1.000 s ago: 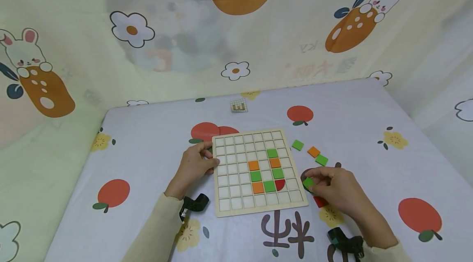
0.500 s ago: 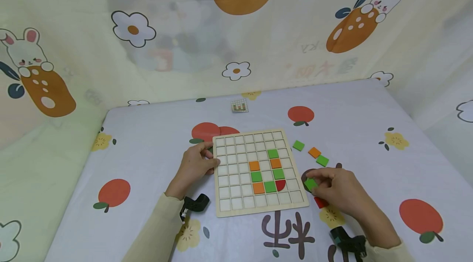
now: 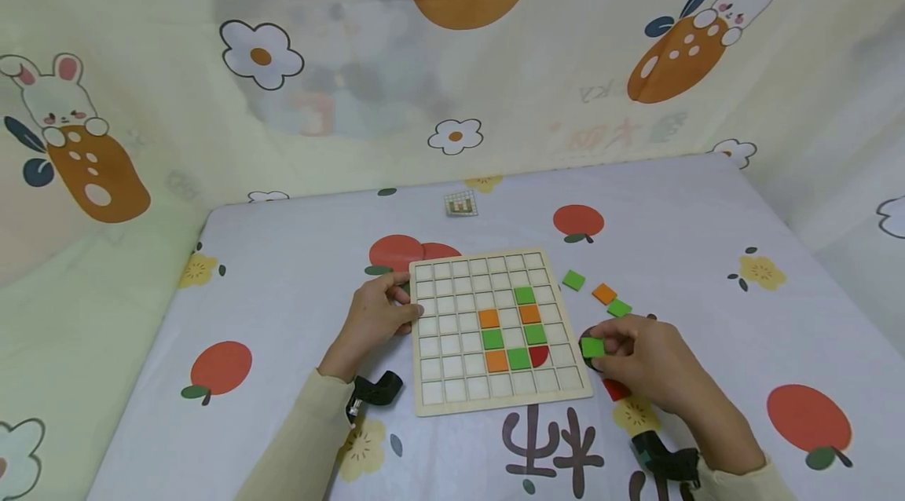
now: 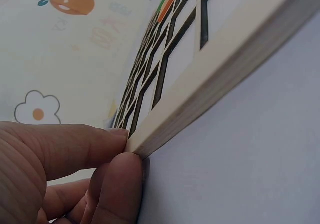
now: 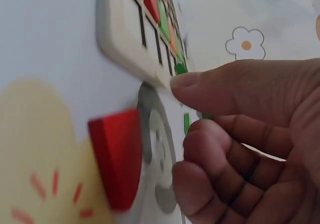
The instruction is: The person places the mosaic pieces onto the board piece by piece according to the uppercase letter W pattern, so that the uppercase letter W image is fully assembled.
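Note:
A square wooden grid board (image 3: 502, 405) lies on the table in the head view. Thumb and fingers of my left hand (image 3: 371, 320) grip its left edge, seen close on the board's rim (image 4: 210, 79) in the left wrist view. Beside the board's right edge, my right hand (image 3: 654, 360) pinches a green square tile (image 3: 591, 347), mostly hidden by the thumb in the right wrist view. Several green and orange tiles and a rounded red piece (image 3: 539, 356) sit in the board's cells. Another red piece (image 5: 117, 159) lies below my right hand.
Right of the board lie a loose green tile (image 3: 573, 279), an orange tile (image 3: 604, 294) and another green tile (image 3: 619, 308). A small patterned card (image 3: 461, 204) is behind the board. Printed cloth hangs at the back and sides.
The green tile has turned slightly between my right fingers and now shows its face more squarely. My left hand keeps its grip on the board, which stays in place.

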Demonstrator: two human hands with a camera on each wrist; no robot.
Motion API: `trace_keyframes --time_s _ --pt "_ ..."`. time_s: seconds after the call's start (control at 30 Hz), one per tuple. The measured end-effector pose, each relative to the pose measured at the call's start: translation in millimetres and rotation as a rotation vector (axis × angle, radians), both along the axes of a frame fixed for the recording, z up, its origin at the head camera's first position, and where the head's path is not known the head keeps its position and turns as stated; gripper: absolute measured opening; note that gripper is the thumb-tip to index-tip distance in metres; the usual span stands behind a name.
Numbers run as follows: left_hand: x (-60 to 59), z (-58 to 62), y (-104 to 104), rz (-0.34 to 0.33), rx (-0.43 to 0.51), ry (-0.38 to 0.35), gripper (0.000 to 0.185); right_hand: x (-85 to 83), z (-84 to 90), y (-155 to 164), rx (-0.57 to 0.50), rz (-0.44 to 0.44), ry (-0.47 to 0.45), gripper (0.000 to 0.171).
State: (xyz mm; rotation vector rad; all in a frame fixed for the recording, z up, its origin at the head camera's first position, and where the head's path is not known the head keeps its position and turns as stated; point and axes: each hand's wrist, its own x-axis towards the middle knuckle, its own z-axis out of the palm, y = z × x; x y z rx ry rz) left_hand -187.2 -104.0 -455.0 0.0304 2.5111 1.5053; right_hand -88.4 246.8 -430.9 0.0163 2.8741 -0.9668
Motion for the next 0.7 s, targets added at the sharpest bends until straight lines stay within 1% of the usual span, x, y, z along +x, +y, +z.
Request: trace_keyframes --time_s 0.17,0.37,0.47,0.7 --pt "0.3 0.0 -1 0.003 0.006 -0.003 0.058 -3.1 1.6 -10 -0.088 0.008 0.033 0.028" --pt "0.4 -0.5 -1 0.006 0.012 -0.016 0.058 -7.7 3.5 -32 -0.154 0.072 0.024 0.027" --pt "0.2 -0.6 -1 0.006 0.012 -0.019 0.058 -10.1 3.4 -44 -0.178 0.113 0.01 0.026" --pt "-1.3 0.6 0 0.003 0.006 -0.019 0.058 -13.8 2.7 -69 -0.202 0.163 -0.007 0.024"
